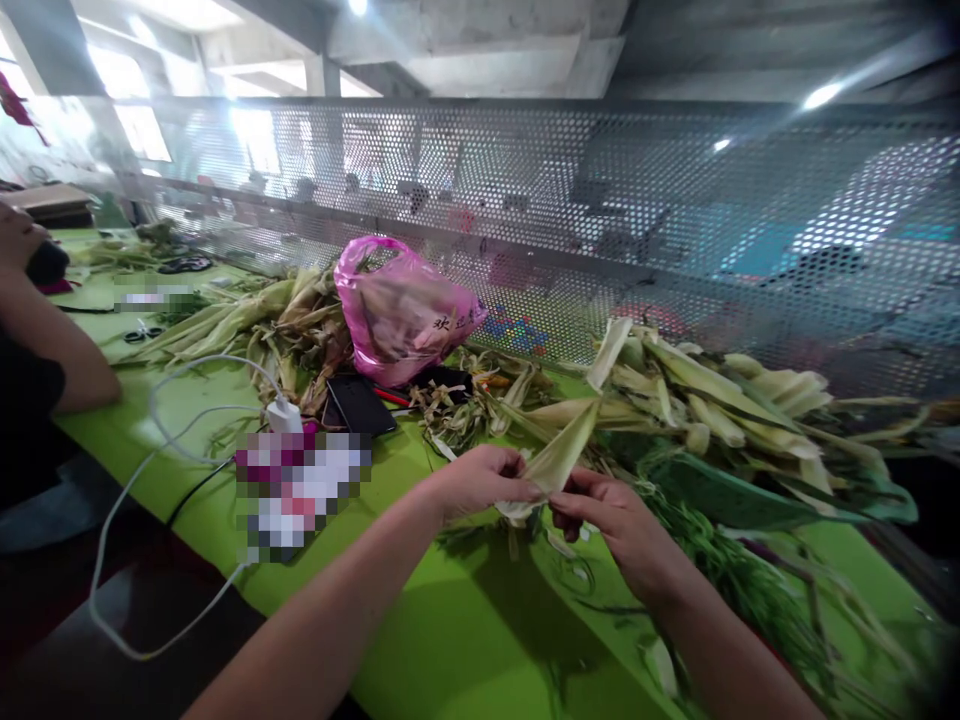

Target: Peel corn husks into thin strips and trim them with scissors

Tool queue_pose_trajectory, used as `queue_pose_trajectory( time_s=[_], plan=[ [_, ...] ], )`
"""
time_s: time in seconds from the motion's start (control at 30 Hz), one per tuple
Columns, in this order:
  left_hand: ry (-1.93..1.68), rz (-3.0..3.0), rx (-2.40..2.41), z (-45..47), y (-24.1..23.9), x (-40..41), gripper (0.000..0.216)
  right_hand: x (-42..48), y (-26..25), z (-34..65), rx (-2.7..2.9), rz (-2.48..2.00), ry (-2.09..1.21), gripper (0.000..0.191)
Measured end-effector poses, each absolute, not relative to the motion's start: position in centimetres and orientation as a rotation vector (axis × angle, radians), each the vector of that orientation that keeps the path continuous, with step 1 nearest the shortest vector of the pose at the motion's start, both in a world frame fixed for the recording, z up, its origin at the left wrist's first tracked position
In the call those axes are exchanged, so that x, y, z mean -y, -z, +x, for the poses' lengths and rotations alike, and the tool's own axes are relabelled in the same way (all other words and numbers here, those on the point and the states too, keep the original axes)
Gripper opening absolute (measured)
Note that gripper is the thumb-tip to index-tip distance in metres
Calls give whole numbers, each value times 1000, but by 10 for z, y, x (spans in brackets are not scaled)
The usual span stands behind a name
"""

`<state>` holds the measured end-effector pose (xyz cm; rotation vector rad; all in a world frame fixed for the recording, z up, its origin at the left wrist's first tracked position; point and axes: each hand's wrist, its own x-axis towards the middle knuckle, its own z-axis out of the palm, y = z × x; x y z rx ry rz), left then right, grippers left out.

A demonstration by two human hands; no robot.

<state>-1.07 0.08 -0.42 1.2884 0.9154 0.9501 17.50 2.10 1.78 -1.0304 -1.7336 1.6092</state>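
A pale green corn husk leaf (561,455) is held over the green table (450,640). My left hand (480,480) pinches its lower left edge with closed fingers. My right hand (619,520) grips its lower right side, fingers curled. The leaf points up and to the right, toward a heap of corn husks (712,390) lying just behind both hands.
A pink plastic bag (401,310) sits at the back beside another pile of husks (255,320). A black phone (360,403) and a white charger cable (157,420) lie to the left. Another person's arm (52,350) rests at the far left. A perforated metal screen (600,220) backs the table.
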Motion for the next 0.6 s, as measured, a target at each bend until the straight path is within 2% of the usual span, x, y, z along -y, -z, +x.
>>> queue_pose_trajectory(
  time_s=[0.27, 0.6],
  plan=[
    [-986, 1364, -1059, -12, 5, -4, 12, -20, -12, 172, 1875, -1107, -1221, 29],
    [-1123, 1195, -994, 3, 15, -3, 17, -23, -5, 174, 1891, -1135, -1212, 27]
  ],
)
